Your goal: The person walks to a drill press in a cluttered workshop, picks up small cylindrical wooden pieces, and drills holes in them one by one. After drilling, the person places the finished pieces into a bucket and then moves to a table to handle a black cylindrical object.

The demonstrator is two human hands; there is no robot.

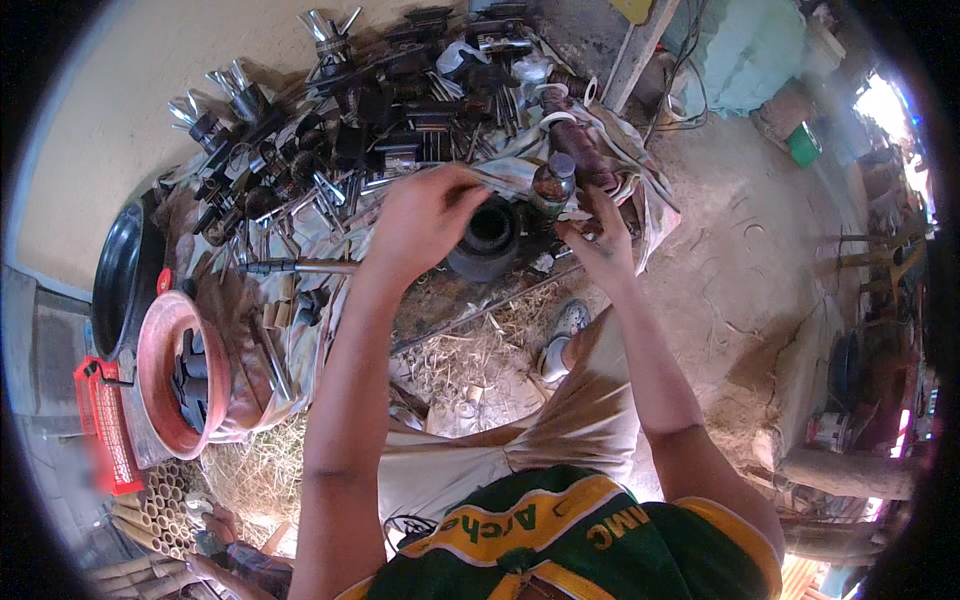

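A dark, round, pot-like piece with a ringed hollow (490, 228) stands on the worktable in front of me. My left hand (425, 220) hovers at its left rim, slightly blurred, with thumb and fingers drawn together in a pinch. Whatever lies between those fingertips, if anything, is too small to make out. Just right of the pot stands a clear capped jar (553, 185) with brownish contents. My right hand (604, 243) is beside the jar, thumb and fingers apart, holding nothing that I can see. Behind it lies a dark reddish-brown wound roll (578, 145) with white rings.
Many black and metal parts (400, 150) crowd the cloth-covered table's far side. A metal rod (300, 267) lies left of my left forearm. At the left are a black basin (122, 280), a reddish basin (150, 370) with dark pieces, a red basket (108, 430) and bamboo tubes (170, 505).
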